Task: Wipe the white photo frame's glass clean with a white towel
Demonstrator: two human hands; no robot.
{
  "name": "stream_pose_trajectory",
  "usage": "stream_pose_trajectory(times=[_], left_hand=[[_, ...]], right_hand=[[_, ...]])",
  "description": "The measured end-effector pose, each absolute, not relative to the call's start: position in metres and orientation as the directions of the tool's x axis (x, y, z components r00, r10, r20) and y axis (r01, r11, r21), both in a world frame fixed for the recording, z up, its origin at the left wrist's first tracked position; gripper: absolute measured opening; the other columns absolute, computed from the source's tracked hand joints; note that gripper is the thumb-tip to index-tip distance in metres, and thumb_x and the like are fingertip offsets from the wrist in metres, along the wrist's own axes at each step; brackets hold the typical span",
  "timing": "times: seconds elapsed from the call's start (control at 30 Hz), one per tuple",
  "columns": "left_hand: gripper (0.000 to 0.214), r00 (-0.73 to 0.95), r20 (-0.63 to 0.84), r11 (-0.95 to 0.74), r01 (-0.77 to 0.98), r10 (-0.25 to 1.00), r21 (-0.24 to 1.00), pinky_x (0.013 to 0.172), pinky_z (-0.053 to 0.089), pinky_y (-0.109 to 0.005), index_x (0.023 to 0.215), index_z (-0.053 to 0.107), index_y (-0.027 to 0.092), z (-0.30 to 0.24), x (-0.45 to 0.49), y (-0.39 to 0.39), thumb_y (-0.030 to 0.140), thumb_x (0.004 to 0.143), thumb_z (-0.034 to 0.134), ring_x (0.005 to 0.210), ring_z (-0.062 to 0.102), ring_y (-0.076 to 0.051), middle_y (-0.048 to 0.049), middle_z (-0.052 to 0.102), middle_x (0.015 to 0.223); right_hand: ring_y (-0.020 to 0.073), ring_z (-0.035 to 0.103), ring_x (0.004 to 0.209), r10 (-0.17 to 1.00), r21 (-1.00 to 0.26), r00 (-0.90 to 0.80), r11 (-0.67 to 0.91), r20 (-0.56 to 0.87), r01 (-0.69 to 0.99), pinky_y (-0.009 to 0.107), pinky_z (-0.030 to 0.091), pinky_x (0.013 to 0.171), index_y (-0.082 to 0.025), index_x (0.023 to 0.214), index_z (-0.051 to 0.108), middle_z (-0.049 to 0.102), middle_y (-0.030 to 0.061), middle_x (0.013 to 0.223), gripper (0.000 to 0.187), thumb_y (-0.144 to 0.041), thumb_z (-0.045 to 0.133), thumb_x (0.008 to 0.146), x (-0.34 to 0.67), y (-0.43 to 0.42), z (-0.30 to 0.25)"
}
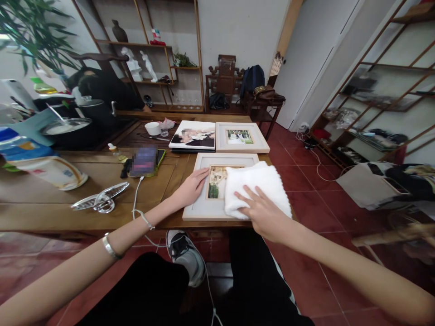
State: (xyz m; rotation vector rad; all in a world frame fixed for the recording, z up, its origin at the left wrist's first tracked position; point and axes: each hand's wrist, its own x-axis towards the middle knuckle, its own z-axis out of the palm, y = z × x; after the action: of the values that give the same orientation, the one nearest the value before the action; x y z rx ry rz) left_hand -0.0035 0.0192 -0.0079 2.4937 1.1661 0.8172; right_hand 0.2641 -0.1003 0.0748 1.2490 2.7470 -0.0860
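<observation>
A light wooden picture frame [188,213] lies flat near the table's front edge, with a small photo in a white mat. My left hand [189,188] rests on the frame's left side, fingers stretched out. Over the right part of the frame lies a folded white cloth [272,181], hiding part of the photo. My right hand [261,210] presses on top of the cloth with its fingers spread flat. Just behind are a second picture frame [260,136] and a white-edged photo panel [204,140], side by side.
On the wooden table [163,176] to the left are a phone [144,161] with a white cable, a silver hair claw [102,199], a blue-and-white bag [50,167] and a dark pot [71,129]. A person in black leans at the far left. Shelves [384,68] stand at right.
</observation>
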Motion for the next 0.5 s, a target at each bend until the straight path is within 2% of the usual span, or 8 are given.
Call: stream_pose_trajectory(times=[0.17, 0.33, 0.5], left_hand=[[0.048, 0.512, 0.375, -0.635, 0.621, 0.773, 0.461, 0.119, 0.035, -0.049, 0.136, 0.055, 0.009, -0.009, -0.003, 0.020, 0.028, 0.098, 0.032, 0.138, 0.047, -0.027, -0.0167, 0.052, 0.145], [0.048, 0.514, 0.368, -0.632, 0.627, 0.775, 0.455, 0.119, 0.034, -0.049, 0.136, 0.055, 0.008, -0.008, -0.002, 0.018, 0.028, 0.099, 0.031, 0.139, 0.045, -0.028, -0.0185, 0.050, 0.147], [0.048, 0.446, 0.424, -0.614, 0.613, 0.788, 0.497, 0.122, 0.025, -0.047, 0.142, 0.047, 0.012, -0.004, -0.003, 0.013, 0.034, 0.103, 0.028, 0.149, 0.027, -0.026, -0.0164, 0.027, 0.161]], right_hand=[[0.0384, 0.019, 0.149, 0.807, 0.047, -0.581, 0.588, -0.101, 0.808, 0.062, 0.022, 0.118, -0.012, 0.125, 0.066, 0.039, 0.0115, 0.156, 0.060, 0.003, 0.042, 0.073, 0.290, -0.110, 0.072], [0.0410, 0.016, 0.149, 0.872, 0.036, -0.488, 0.489, -0.025, 0.872, 0.064, 0.019, 0.117, -0.010, 0.142, 0.051, 0.029, 0.0180, 0.160, 0.070, 0.002, 0.044, 0.073, 0.279, -0.066, 0.067], [0.0469, 0.012, 0.148, 0.894, 0.030, -0.449, 0.449, -0.003, 0.893, 0.071, 0.019, 0.113, -0.010, 0.149, 0.040, 0.020, 0.0211, 0.162, 0.068, -0.001, 0.044, 0.082, 0.240, 0.007, 0.065]])
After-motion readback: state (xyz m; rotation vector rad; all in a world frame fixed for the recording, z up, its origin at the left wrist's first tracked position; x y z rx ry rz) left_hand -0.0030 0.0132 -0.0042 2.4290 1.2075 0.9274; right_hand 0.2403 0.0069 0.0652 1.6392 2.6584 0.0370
